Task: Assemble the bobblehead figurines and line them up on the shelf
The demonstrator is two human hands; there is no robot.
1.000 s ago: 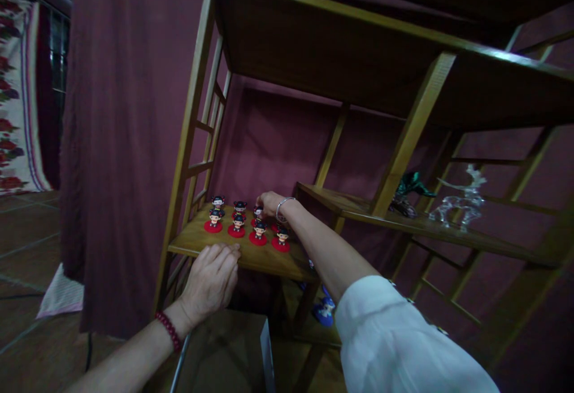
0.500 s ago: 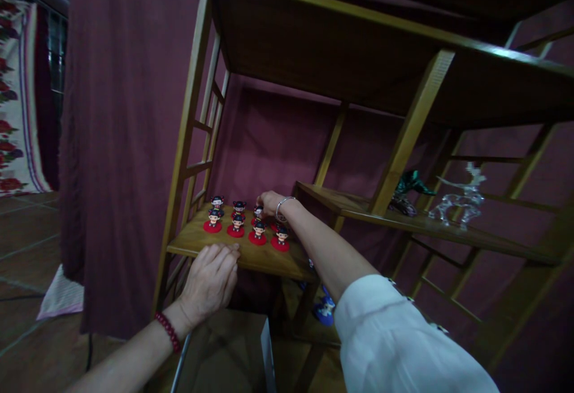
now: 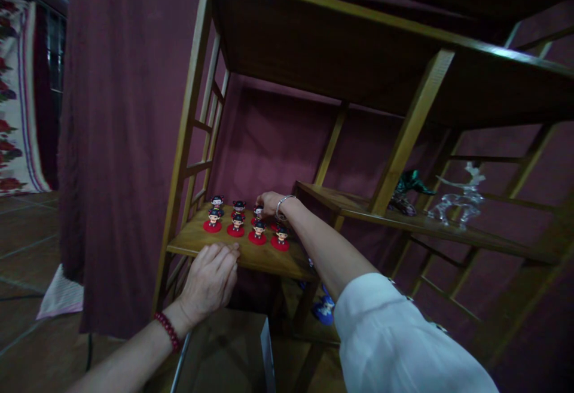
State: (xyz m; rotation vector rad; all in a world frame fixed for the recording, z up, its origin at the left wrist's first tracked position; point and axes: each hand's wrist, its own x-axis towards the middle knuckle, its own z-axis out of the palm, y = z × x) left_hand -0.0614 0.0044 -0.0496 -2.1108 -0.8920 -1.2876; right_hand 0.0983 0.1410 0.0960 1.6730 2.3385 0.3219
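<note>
Two rows of small black-haired figurines on round red bases stand on a low wooden shelf (image 3: 191, 237). My right hand (image 3: 269, 203), a silver bangle at its wrist, reaches over the front row. Its fingers are closed at the head of a back-row figurine (image 3: 258, 213), partly hiding it. Another back-row figure sits half hidden under the wrist. At the shelf's front edge rests my left hand (image 3: 210, 279), fingers bent together over the wood; a dark red bead bracelet circles that wrist. Closest to it in the front row is a figurine (image 3: 237, 225).
An open cardboard box (image 3: 224, 345) sits below the shelf. To the right, a higher shelf holds a clear deer-like ornament (image 3: 461, 198) and a dark green ornament (image 3: 410, 189). A blue figure (image 3: 323, 309) stands lower down. A purple curtain (image 3: 112, 142) hangs at the left.
Almost nothing differs. Both hands keep their places, my right at the back-row figurine and my left at the shelf edge.
</note>
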